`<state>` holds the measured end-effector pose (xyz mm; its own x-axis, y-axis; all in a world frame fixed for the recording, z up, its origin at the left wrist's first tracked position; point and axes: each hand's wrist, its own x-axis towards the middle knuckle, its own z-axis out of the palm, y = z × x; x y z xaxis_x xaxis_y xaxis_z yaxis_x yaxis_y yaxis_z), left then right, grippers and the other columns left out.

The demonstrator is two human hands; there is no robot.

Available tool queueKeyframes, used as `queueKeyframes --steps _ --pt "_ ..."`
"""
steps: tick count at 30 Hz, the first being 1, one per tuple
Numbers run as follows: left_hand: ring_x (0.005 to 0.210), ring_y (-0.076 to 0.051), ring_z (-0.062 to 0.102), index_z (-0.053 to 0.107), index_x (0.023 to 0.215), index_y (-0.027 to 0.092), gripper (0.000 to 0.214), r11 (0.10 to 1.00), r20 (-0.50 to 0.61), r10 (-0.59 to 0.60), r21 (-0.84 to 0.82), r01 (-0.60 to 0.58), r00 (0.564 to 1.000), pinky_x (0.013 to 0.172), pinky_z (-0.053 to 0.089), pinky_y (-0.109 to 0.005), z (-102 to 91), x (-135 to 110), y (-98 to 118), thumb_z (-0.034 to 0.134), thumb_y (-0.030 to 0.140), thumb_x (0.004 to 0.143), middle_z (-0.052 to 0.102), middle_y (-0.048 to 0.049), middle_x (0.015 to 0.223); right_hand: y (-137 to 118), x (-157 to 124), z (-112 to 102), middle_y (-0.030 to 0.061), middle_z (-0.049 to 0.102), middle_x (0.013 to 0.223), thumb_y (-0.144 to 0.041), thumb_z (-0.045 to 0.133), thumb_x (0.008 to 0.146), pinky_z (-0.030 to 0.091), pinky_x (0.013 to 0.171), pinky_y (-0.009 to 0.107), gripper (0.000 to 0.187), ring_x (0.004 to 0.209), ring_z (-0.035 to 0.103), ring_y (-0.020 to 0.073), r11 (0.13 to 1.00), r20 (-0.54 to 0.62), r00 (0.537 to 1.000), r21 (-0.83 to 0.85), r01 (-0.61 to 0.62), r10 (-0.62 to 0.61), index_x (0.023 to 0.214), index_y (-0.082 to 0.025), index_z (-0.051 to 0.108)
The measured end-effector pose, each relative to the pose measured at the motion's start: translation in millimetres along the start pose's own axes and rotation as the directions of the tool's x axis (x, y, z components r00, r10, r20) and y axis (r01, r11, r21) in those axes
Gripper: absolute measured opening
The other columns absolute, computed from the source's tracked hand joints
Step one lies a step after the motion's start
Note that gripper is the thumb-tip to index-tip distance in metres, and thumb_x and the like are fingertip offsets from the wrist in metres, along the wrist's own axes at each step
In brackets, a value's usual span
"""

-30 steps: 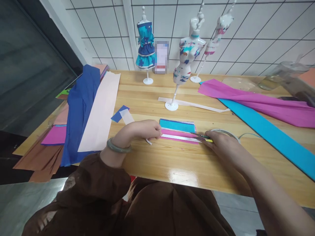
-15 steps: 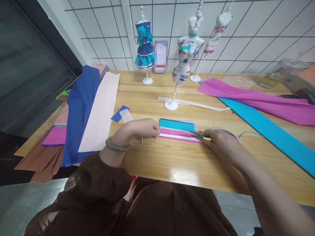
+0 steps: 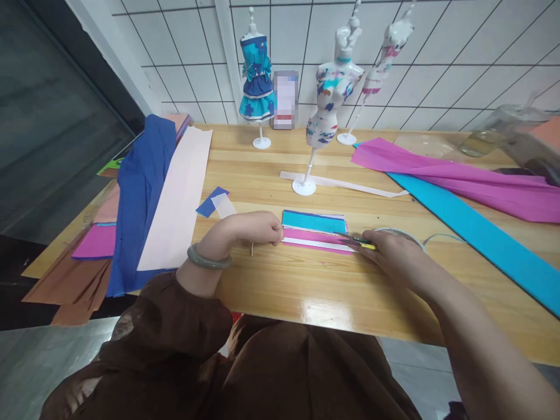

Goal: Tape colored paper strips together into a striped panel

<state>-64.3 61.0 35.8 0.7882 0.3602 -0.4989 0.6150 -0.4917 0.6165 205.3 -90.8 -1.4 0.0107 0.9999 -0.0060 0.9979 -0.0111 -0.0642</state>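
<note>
Flat on the table lie a pink strip [image 3: 321, 235] with a narrow white strip [image 3: 317, 244] along it. A folded turquoise piece [image 3: 313, 221] with dark blue edging is just beyond them. My left hand [image 3: 262, 227] is closed at the left end of the pink strip, fingertips pinched on its edge. In my right hand [image 3: 389, 251] is a pair of scissors [image 3: 363, 243] with yellow on the handle. The blades point left and lie over the right end of the pink strip; whether they cut it I cannot make out.
Three small dress forms, one in a blue dress [image 3: 255, 79], stand along the tiled wall. Blue cloth [image 3: 140, 198] and a pale pink sheet [image 3: 179, 198] lie left; magenta cloth [image 3: 459, 175] and a turquoise strip [image 3: 476, 233] lie right. Behind my right hand is a ring-shaped roll [image 3: 405, 234].
</note>
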Motion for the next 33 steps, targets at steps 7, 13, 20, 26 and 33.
queueKeyframes --steps 7,13,20,26,33 --pt "0.060 -0.012 0.047 0.056 0.063 0.017 0.015 0.997 0.005 -0.033 -0.072 0.033 0.999 0.053 0.035 -0.022 0.6 0.9 -2.8 0.049 0.030 0.066 0.054 -0.0001 0.065 0.0 -1.4 -1.1 0.0063 0.071 0.080 -0.038 0.047 0.085 0.045 0.060 0.031 0.028 0.071 0.065 0.0233 0.999 -0.017 0.999 0.017 0.038 -0.037 0.096 -0.022 0.067" --pt "0.059 -0.012 0.047 0.057 0.064 0.017 0.015 0.995 -0.005 -0.043 -0.089 0.043 0.999 0.050 0.034 -0.022 0.8 0.7 -2.9 0.049 0.030 0.066 0.055 -0.0010 0.065 0.3 -0.7 -4.2 0.0072 0.070 0.080 -0.037 0.046 0.085 0.047 0.062 0.031 0.028 0.073 0.065 0.0239 0.998 -0.002 0.999 0.041 0.054 -0.054 0.092 -0.021 0.068" --pt "0.064 -0.013 0.050 0.058 0.063 0.016 0.017 0.999 -0.019 -0.016 -0.052 0.015 1.000 0.050 0.035 -0.021 -2.0 -4.5 5.9 0.050 0.031 0.068 0.057 -0.0019 0.069 0.3 -1.6 -7.0 0.0077 0.070 0.085 -0.043 0.044 0.087 0.048 0.069 0.034 0.031 0.079 0.065 0.0244 0.986 0.060 0.998 0.167 0.022 -0.033 0.091 -0.021 0.065" --pt "0.064 -0.012 0.051 0.064 0.073 0.015 0.033 0.996 -0.057 -0.030 -0.085 0.025 0.998 0.047 0.036 -0.020 -2.6 -6.6 8.2 0.048 0.043 0.076 0.058 -0.0033 0.074 4.2 -9.3 -7.4 0.0077 0.067 0.089 -0.043 0.045 0.087 0.048 0.069 0.034 0.027 0.083 0.063 0.0246 0.961 0.020 0.996 0.266 0.077 -0.085 0.090 -0.022 0.061" --pt "0.053 -0.010 0.045 0.066 0.073 0.014 0.045 0.991 -0.108 0.010 -0.134 -0.025 0.994 0.047 0.035 -0.022 -2.6 -10.7 16.8 0.045 0.053 0.080 0.051 -0.0007 0.060 9.7 -26.3 2.8 0.0081 0.062 0.094 -0.036 0.049 0.087 0.047 0.073 0.036 0.015 0.085 0.059 0.0226 0.921 -0.097 0.991 0.372 0.118 -0.088 0.083 -0.022 0.053"
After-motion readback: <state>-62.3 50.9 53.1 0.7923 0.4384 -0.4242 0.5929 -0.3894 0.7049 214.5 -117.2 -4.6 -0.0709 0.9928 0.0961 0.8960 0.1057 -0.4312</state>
